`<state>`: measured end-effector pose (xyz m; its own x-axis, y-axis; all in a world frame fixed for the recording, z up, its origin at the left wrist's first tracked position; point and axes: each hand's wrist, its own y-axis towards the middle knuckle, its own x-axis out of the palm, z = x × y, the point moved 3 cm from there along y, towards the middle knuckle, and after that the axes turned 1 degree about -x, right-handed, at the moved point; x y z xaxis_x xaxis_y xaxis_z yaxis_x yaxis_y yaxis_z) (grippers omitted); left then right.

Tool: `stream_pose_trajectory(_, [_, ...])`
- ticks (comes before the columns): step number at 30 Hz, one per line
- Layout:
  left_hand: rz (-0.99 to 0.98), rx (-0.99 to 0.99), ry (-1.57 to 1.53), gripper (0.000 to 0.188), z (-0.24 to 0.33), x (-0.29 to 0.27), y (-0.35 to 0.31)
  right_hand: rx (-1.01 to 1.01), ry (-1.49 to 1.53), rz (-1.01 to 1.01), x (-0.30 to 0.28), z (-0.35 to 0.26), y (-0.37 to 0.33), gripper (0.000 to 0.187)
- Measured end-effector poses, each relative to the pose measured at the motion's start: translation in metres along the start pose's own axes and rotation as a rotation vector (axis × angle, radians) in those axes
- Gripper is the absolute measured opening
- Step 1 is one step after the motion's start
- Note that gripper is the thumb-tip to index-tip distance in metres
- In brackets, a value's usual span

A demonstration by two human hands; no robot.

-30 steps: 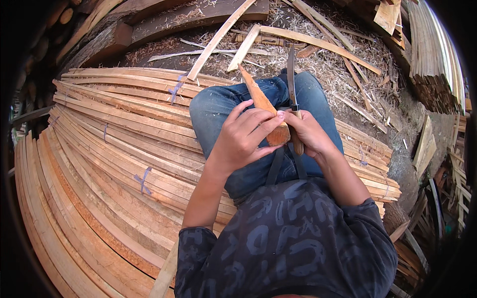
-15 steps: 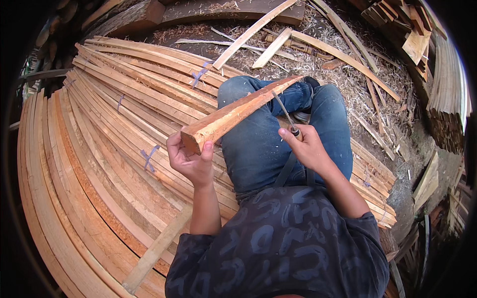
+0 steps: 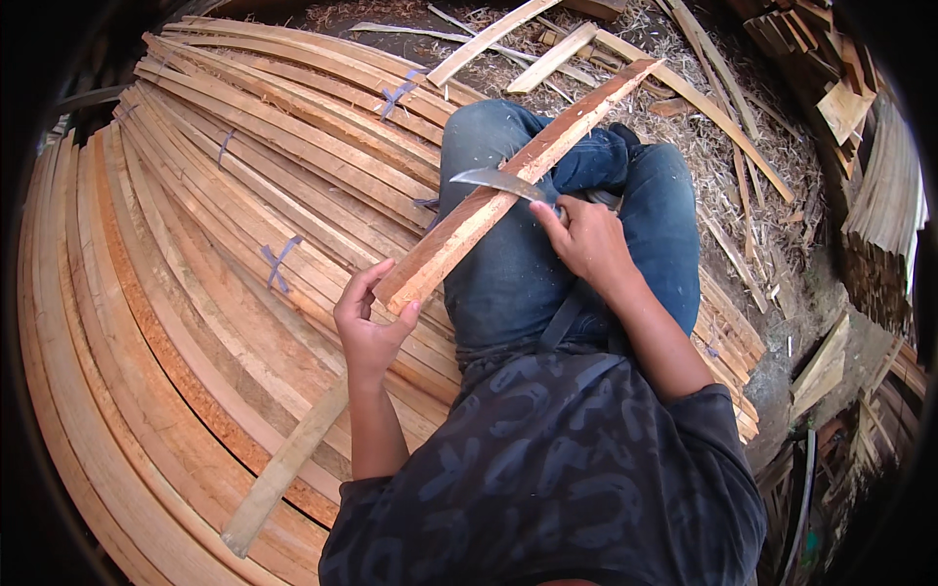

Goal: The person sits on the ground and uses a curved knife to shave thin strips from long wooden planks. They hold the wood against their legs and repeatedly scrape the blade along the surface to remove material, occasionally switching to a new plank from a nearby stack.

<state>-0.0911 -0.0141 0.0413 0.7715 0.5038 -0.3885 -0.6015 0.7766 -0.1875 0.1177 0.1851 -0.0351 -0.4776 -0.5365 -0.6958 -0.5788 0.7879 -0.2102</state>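
A long reddish-brown wooden strip slants across my lap, its far end pointing up and to the right. My left hand grips the near end between thumb and fingers. In my right hand is a knife with a broad, slightly curved blade, the fingers closed round its handle. That blade crosses over the middle of the strip, its tip reaching past the left side; whether the edge touches the wood, I cannot tell. The palm hides most of the handle.
Long wooden strips in bundles, tied with purple bands, spread under and left of my legs. A short flat slat lies across them. Shavings and loose offcuts cover the ground ahead. Stacked boards stand at the right.
The knife blade has swung to the left and now crosses the wooden strip with its flat showing. The strip's far end has moved up and right. My left hand still holds the near end.
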Motion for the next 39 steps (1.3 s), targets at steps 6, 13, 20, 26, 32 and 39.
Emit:
stream_pose_trajectory(6, [-0.184,-0.053,0.209,0.045,-0.012,-0.004,0.002,-0.015,-0.102,0.01,-0.022,0.02,0.005,0.058])
stream_pose_trajectory(13, [-0.54,-0.188,0.811,0.055,0.016,0.027,0.019,-0.255,-0.152,0.019,0.006,-0.005,-0.002,0.058])
stream_pose_trajectory(20, [-0.45,-0.199,0.974,0.049,-0.002,0.064,0.018,-0.263,-0.234,0.0,0.005,-0.001,-0.007,0.058])
stream_pose_trajectory(26, [-0.327,-0.201,0.813,0.058,-0.018,0.077,0.011,-0.157,-0.402,0.084,-0.035,0.023,0.013,0.058])
stream_pose_trajectory(32, [-0.319,-0.213,0.839,0.063,-0.018,0.08,0.018,-0.133,-0.401,0.067,-0.039,0.024,0.009,0.058])
stream_pose_trajectory(39, [-0.29,-0.196,0.773,0.066,-0.019,0.081,0.018,-0.217,-0.446,0.068,-0.034,0.017,0.028,0.057])
